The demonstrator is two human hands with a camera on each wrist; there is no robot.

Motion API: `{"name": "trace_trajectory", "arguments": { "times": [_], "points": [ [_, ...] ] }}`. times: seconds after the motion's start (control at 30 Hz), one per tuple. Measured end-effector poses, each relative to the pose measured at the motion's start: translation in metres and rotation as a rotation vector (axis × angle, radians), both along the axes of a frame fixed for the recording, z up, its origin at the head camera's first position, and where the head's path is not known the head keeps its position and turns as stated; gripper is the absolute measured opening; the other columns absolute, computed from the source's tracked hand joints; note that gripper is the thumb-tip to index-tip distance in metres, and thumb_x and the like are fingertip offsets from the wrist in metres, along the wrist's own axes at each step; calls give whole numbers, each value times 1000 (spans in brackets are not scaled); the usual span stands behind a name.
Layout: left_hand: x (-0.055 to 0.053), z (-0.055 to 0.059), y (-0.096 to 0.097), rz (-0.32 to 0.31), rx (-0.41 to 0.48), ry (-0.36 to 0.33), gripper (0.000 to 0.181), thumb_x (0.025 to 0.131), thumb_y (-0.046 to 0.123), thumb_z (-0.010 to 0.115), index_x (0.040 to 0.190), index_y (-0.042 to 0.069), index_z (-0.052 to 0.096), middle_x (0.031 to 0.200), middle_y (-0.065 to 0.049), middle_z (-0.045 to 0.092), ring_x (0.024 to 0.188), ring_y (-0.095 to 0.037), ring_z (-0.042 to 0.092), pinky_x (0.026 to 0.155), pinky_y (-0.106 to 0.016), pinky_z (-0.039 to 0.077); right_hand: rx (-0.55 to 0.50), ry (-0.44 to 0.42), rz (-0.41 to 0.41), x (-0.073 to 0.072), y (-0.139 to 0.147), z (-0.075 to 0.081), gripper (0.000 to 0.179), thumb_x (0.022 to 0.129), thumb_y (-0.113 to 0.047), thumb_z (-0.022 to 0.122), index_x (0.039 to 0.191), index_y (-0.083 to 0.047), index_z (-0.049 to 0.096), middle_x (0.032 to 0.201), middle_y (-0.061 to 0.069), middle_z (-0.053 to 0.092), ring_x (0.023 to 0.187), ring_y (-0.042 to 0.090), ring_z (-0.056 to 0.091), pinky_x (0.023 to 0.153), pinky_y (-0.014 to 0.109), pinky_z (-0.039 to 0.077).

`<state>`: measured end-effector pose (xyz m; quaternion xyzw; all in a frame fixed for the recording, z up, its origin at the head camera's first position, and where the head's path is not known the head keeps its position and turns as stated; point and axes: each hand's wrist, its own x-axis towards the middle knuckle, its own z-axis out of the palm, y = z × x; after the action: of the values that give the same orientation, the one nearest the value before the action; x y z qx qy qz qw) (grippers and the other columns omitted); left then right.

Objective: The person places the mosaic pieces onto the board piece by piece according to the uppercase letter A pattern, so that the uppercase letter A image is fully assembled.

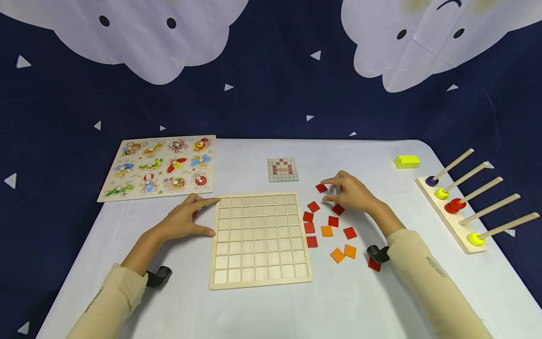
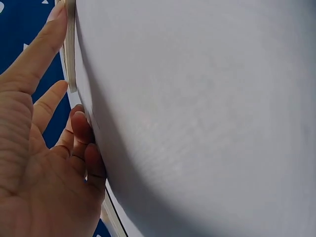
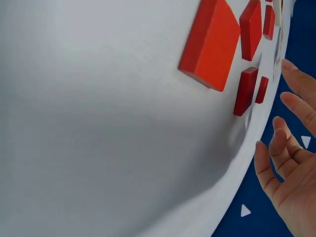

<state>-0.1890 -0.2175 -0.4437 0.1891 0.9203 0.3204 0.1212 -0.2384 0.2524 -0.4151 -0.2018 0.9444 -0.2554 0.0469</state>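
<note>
A pale wooden grid board (image 1: pixel 261 283) with bare square cells lies in the middle of the table. My left hand (image 1: pixel 183 220) rests at its left side, index fingertip on the upper corner and thumb against the edge lower down. In the left wrist view, the thumb (image 2: pixel 37 54) meets the board's edge while the other fingers are loosely bent. Right of the board, my right hand (image 1: pixel 349 190) hovers among loose red tiles, its index fingertip right at one red tile (image 1: pixel 321 188). Thumb and index are apart in the head view.
Several red and orange tiles (image 1: pixel 327 231) lie scattered right of the board. Behind it sits a small pattern card (image 1: pixel 282 177). An insect knob puzzle (image 1: pixel 169 191) lies at back left. A yellow block (image 1: pixel 407 162) and a peg stand with rings (image 1: pixel 450 219) are on the right.
</note>
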Motion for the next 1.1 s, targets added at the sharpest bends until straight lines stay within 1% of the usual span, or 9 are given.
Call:
{"name": "trace_trajectory", "arguments": {
  "times": [0.27, 0.5, 0.57, 0.83, 0.97, 1.1],
  "points": [
    [-2, -1, 0, 13, 16, -30, 93, 66, 42, 92, 147, 26, 49, 103, -6, 41, 80, -18, 39, 69, -34, 34, 33, -33, -15, -11, -2, -4, 44, 85, -20, 79, 125, -6, 69, 93, 13, 57, 78, 22, 48, 70, 34, 41],
    [-4, -1, 2, 11, 10, -47, 94, 66, 43, 91, 147, 26, 49, 104, -5, 40, 80, -18, 38, 69, -34, 34, 50, -81, -53, -15, -4, -5, 41, 86, -17, 77, 125, -7, 69, 95, 13, 55, 82, 24, 48, 73, 35, 41],
    [-3, -1, 2, 13, 12, -47, 94, 65, 43, 91, 147, 25, 49, 104, -5, 41, 80, -18, 38, 69, -33, 34, 54, -84, -57, -15, -3, -6, 39, 86, -16, 77, 123, -6, 70, 95, 13, 55, 84, 24, 48, 74, 35, 41],
    [-3, -3, 1, 19, 13, -42, 94, 65, 45, 91, 146, 27, 49, 103, -5, 41, 79, -18, 38, 68, -32, 33, 31, -49, -48, -15, 0, -10, 27, 85, -13, 78, 110, -3, 74, 95, 12, 56, 85, 24, 49, 76, 37, 42],
    [-4, -4, 0, 26, 17, -52, 94, 64, 45, 92, 146, 27, 49, 104, -5, 41, 79, -18, 38, 68, -33, 34, 66, -9, -16, -15, -1, -12, 25, 86, -14, 77, 107, -1, 74, 95, 10, 56, 84, 23, 50, 77, 37, 42],
    [-4, -5, 0, 33, 19, -59, 95, 64, 44, 92, 146, 27, 49, 105, -6, 42, 79, -18, 38, 68, -33, 34, 113, 31, 7, -16, -5, -13, 25, 86, -17, 78, 104, -1, 74, 93, 8, 55, 82, 21, 50, 75, 36, 42]
  ]
}}
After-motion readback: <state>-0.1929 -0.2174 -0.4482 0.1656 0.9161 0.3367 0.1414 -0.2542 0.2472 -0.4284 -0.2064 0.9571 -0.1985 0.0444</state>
